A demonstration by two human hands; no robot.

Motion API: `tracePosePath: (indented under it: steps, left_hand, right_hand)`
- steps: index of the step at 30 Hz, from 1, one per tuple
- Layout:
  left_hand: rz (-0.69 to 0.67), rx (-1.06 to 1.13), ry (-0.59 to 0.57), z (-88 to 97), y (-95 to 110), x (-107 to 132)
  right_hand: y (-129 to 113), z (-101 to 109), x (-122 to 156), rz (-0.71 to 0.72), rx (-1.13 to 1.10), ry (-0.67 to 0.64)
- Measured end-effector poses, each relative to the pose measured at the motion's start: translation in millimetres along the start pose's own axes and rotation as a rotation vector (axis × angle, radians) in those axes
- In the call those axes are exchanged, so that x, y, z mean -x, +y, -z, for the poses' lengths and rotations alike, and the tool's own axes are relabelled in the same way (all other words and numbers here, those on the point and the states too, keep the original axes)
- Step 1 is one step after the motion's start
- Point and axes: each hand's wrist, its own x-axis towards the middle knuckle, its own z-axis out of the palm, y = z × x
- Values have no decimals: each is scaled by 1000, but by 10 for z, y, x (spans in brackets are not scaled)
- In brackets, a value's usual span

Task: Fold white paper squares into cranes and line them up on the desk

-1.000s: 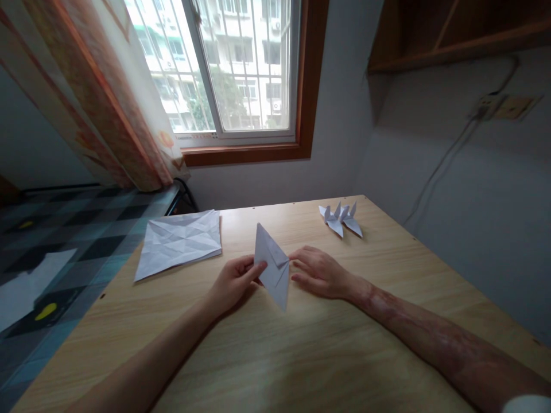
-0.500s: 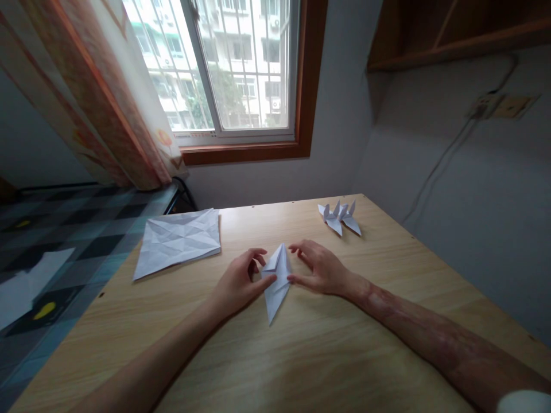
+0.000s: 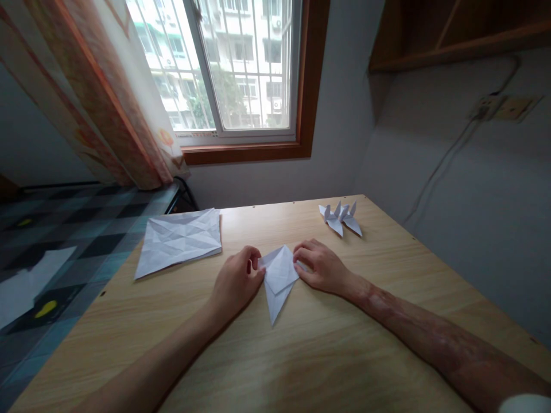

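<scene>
A folded sheet of white origami paper (image 3: 280,274) lies on the table between my two hands, one long point toward me and a diamond-shaped flap on top. My left hand (image 3: 239,275) pinches its left edge between thumb and fingers. On the opposite side, my right hand (image 3: 319,266) is closed on the right edge, the fingertips partly covering the paper there.
Creased white sheets (image 3: 181,241) lie at the table's back left. Folded paper cranes (image 3: 340,218) stand at the back right. The wooden table (image 3: 344,344) meets a checked bed (image 3: 99,212) on the left. A window (image 3: 253,74) is ahead.
The paper's upper layer has been spread wider, showing a diamond flap where a narrow fold was. My hands have moved slightly apart, and their fingers have closed on the side edges.
</scene>
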Motion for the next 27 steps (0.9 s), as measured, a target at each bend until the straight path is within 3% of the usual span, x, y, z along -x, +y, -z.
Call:
tracePosePath:
  steps: [6,16,27]
  left_hand:
    - [-248,-157,-123,55,106,-8]
    - [-334,-93,-235,48,128,6]
    - [-358,-41,-249,44,121,2]
  right_hand:
    - [14,-14,3,-10,-25,-15]
    - [75,-48,35,-143,36,44]
    - [11,-16,28,-124,143,15]
